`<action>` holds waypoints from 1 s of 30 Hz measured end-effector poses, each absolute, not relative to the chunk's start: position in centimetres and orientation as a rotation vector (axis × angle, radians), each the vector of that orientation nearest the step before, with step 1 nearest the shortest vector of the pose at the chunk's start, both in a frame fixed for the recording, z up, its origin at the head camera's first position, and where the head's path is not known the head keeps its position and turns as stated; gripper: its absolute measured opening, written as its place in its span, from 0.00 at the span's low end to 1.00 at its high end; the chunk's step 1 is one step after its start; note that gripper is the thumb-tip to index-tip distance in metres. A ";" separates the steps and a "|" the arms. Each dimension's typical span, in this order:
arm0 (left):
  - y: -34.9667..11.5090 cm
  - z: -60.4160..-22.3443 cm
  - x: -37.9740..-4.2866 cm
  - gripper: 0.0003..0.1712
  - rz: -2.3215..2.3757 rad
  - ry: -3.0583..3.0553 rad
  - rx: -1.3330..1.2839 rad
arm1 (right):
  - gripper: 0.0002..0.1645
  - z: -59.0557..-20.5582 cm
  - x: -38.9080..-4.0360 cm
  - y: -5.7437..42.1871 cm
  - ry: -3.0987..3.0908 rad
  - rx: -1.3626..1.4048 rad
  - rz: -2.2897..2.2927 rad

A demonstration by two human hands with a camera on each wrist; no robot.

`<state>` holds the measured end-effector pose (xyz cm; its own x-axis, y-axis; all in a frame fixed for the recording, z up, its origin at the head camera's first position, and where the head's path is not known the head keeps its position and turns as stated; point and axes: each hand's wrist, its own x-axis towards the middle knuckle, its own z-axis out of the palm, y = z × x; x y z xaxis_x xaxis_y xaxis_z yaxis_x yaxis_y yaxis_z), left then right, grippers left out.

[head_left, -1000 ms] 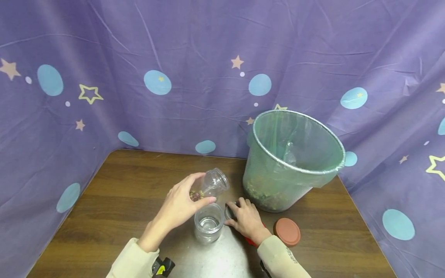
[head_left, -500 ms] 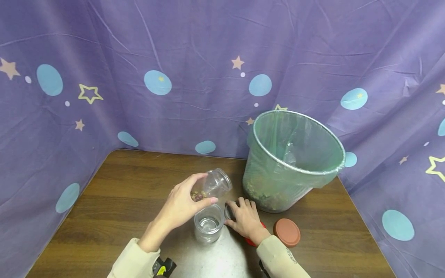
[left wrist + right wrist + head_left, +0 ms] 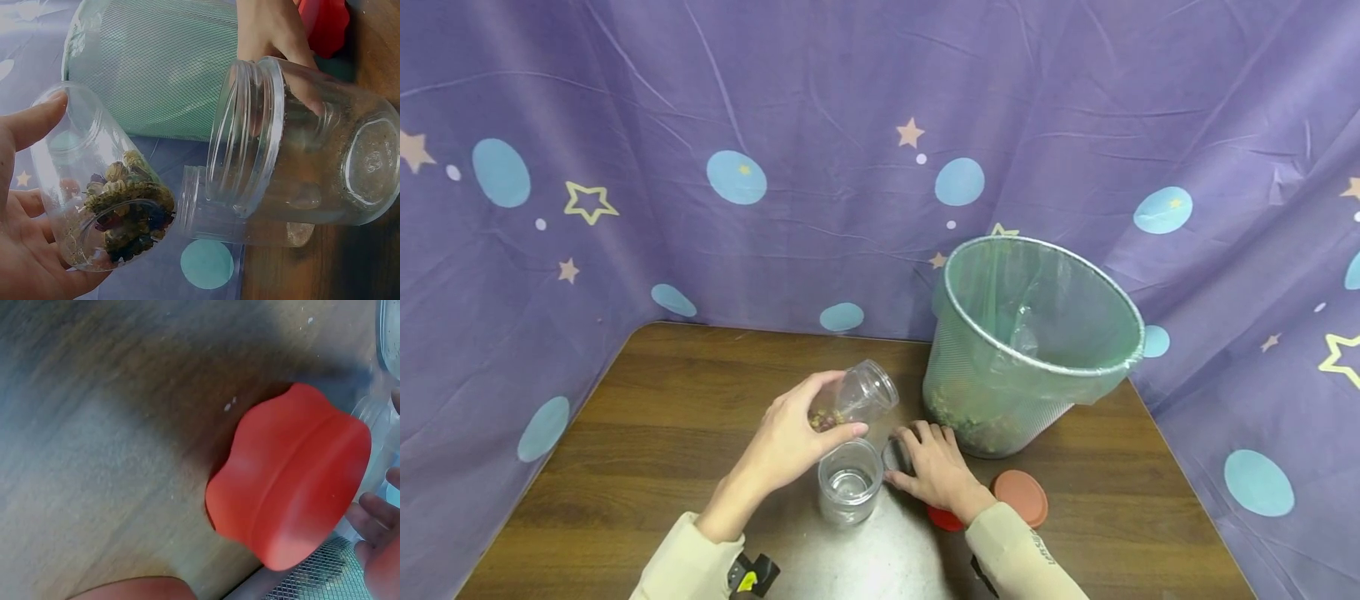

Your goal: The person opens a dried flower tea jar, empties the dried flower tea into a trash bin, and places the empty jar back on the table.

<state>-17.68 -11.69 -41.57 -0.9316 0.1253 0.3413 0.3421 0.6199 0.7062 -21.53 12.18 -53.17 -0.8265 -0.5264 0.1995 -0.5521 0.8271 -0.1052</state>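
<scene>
My left hand (image 3: 786,442) grips a clear jar (image 3: 867,397), tilted with its mouth to the upper right. Dried flower buds (image 3: 128,212) lie bunched at the bottom of that jar. Just below it stands an upright clear jar (image 3: 850,492) with its mouth uncovered. To the right of this, the fingers and thumb of my right hand (image 3: 938,468) curl about the rim of another clear jar (image 3: 895,457), mostly hidden by the hand. A scalloped red lid (image 3: 294,481) rests on the table under the right wrist.
A mesh waste bin (image 3: 1000,392) with a green liner stands behind the right hand, bits of plant matter at its bottom. A round reddish-brown lid (image 3: 1021,496) lies to the right. A purple curtain (image 3: 820,167) hangs beyond the wooden table (image 3: 700,375).
My right hand and forearm have shifted slightly right, uncovering more of the red lid and covering part of the brownish one. The left hand with its tilted jar has barely moved.
</scene>
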 end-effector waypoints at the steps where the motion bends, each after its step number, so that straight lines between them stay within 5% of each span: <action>1: -11.7 -41.6 -17.7 0.41 -1.210 -2.586 -0.380 | 0.37 -53.1 -21.5 12.2 -2.849 0.842 0.245; 13: -12.4 -41.0 -18.0 0.41 -1.284 -2.619 -0.347 | 0.40 -50.7 -21.9 12.5 -2.731 0.944 0.255; 30: -12.9 -41.1 -18.4 0.43 -1.327 -2.619 -0.353 | 0.22 -45.6 -21.9 13.2 -2.438 1.141 0.273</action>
